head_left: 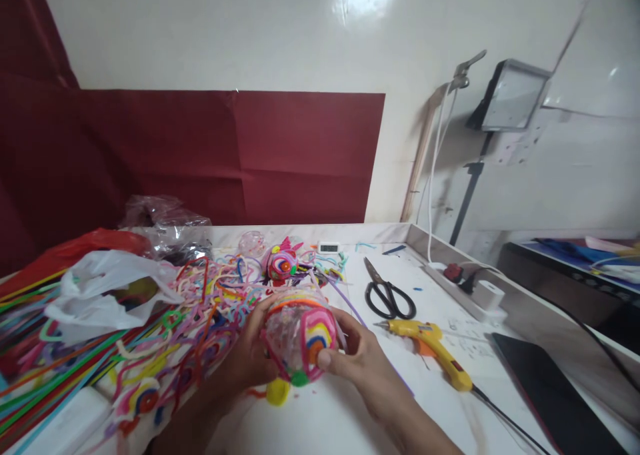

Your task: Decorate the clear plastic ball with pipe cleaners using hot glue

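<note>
Between both hands is a clear plastic ball [287, 332] partly covered with coloured pipe cleaners, pink, yellow, blue and orange curves on its right side and a green spot at the bottom. My left hand [256, 348] grips its left side, fingers curled behind it. On the right, my right hand [357, 352] holds it, thumb pressed on the orange part. Just below the ball lies a yellow pipe-cleaner disc [278, 392]. Beyond it sits a similar fish-like decorated ball [283, 262] with pink fins. A purple pipe cleaner [345, 298] runs past my right hand.
Black-handled scissors [389, 296] and a yellow glue gun [440, 352] lie to the right, near a dark phone or tablet [550, 392] and a power strip [480, 302]. Tangled pipe cleaners [210, 295], a white plastic bag [107, 292] and a small display [329, 248] are also there.
</note>
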Tool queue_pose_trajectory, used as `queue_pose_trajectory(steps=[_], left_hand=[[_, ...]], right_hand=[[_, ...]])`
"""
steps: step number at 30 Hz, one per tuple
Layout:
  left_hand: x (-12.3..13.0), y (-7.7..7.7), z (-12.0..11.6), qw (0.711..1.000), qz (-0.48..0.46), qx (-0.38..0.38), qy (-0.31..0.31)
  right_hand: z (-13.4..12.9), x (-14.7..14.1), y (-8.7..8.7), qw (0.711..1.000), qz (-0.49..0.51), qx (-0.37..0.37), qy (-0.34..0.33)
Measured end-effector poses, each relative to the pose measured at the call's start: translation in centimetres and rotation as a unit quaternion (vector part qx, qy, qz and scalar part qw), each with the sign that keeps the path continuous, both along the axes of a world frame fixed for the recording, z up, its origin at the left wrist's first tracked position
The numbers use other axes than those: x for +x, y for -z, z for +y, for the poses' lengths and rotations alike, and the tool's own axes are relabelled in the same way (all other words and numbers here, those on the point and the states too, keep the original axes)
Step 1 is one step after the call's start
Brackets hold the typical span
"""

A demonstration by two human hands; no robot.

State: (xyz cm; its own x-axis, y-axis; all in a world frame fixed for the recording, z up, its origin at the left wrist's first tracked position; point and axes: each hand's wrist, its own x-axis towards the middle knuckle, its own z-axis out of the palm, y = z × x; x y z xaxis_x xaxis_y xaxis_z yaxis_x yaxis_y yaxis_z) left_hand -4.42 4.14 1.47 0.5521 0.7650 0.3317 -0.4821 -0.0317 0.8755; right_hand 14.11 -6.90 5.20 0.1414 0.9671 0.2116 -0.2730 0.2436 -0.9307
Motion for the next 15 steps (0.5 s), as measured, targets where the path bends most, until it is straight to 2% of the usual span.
queue_pose_trajectory(steps=[4, 11, 15], left_hand=[[0.0, -0.1, 0.3, 0.995, 0.05, 0.083, -0.021], [-0.7, -0.7, -0.1, 0.987, 0.12, 0.108, -0.004], [-1.0, -1.6, -0.8, 0.982, 0.17, 0.082, -0.012]], right_hand=[[-0.1, -0.3, -0.1, 1.0, -0.019, 0.003, -0.005], [0.2, -0.5, 0.0, 1.0, -0.026, -0.012, -0.011], [0.4, -0.6, 0.0, 0.999, -0.028, -0.025, -0.014]])
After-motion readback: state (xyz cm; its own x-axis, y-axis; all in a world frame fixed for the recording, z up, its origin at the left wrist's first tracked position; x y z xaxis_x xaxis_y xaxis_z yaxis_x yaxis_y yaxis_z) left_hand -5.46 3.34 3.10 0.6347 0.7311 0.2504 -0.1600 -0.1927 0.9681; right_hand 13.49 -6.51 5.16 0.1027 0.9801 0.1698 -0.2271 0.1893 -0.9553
